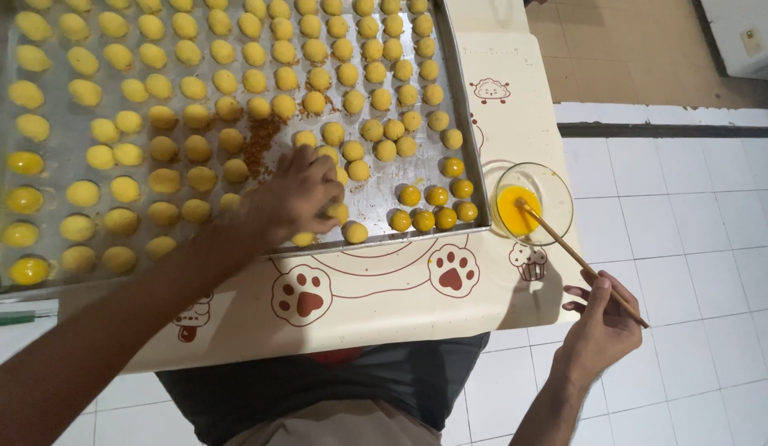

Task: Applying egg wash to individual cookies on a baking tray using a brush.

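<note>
Yellow dough balls (235, 78) fill the metal baking tray (475, 157) in rows, and our left hand (294, 198) rests among them near the tray's front edge. Its fingers (322, 169) curl down over a few balls; one glossy ball (337, 213) peeks out just beside the fingertips, another (303, 239) shows under the heel of the hand, but we cannot tell whether the fingers actually pinch one. Glazed, darker balls (433, 206) sit in a cluster to the right of the hand, near the tray's corner. Our right hand (600, 322), well apart from the tray and off the mat's (384, 297) edge, pinches a thin wooden brush handle (594, 275) between thumb and fingers. The handle slants up and left, its tip dipped in the orange egg wash inside a small glass bowl (532, 202) just beside the tray
</note>
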